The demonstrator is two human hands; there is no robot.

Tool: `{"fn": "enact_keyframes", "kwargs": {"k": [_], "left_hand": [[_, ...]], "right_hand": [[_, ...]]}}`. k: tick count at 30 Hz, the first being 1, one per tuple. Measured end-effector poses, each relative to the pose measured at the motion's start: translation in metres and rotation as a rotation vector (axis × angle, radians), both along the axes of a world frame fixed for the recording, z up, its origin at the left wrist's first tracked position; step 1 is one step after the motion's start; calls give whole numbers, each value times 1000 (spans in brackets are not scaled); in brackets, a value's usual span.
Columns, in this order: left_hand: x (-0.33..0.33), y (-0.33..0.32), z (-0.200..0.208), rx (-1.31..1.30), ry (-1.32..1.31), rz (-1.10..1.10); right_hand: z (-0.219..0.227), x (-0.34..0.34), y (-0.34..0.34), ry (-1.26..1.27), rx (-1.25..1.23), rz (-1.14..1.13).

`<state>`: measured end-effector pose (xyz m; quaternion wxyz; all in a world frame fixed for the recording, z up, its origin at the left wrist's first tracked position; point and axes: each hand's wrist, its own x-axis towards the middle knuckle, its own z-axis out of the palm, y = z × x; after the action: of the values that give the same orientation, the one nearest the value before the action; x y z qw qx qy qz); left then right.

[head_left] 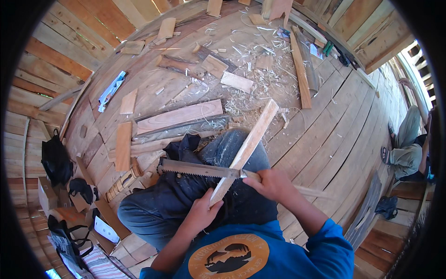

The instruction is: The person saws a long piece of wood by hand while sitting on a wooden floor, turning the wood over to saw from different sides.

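The ground is formed by a plank floor [344, 116], on which loose timber is scattered. At the far right edge, another person [406, 139] is partly seen. Much of the middle is taken up by the wearer's jeans [153, 209], with the legs bent beneath the work. Beyond the knees, a long board [302, 69] and a wide plank [181, 116] are laid on the floor, apart from the hands.

Across the lap a wooden strip [255, 135] is held aslant, its far end pointed up and to the right. It is crossed near its lower end by a saw [195, 168], whose toothed edge is turned toward the body. Sawing is judged to be at an early or middle stage: the strip is seen in one piece, so the parting of it is left to be done. How deep any cut has gone cannot be told.

The lower end of the strip is clamped by the left hand [204, 211], just below the blade. The saw's handle is gripped by the right hand [274, 184], beside the strip's right edge. Curled shavings [278, 74] are strewn well beyond both.
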<state>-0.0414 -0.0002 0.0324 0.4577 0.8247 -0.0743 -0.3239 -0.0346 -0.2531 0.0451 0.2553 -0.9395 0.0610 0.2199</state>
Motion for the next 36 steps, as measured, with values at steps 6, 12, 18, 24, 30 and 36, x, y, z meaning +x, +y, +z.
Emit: {"fn": "enact_keyframes", "kwargs": {"k": [6, 12, 18, 24, 30, 36], "left_hand": [[-8, -6, -5, 50, -229, -6], [-11, -11, -5, 118, -259, -26], [-14, -8, -1, 128, -204, -25], [-13, -6, -4, 86, -273, 7], [-18, -12, -3, 157, -300, -45], [-20, -13, -7, 168, -312, -28]], "right_hand": [[-7, 18, -43, -157, -181, 49], [3, 6, -14, -135, -299, 44], [-4, 13, -13, -241, -229, 90], [-11, 22, -37, -256, -288, -56], [14, 30, -99, -276, -508, -288], [7, 7, -4, -215, -275, 34]]}}
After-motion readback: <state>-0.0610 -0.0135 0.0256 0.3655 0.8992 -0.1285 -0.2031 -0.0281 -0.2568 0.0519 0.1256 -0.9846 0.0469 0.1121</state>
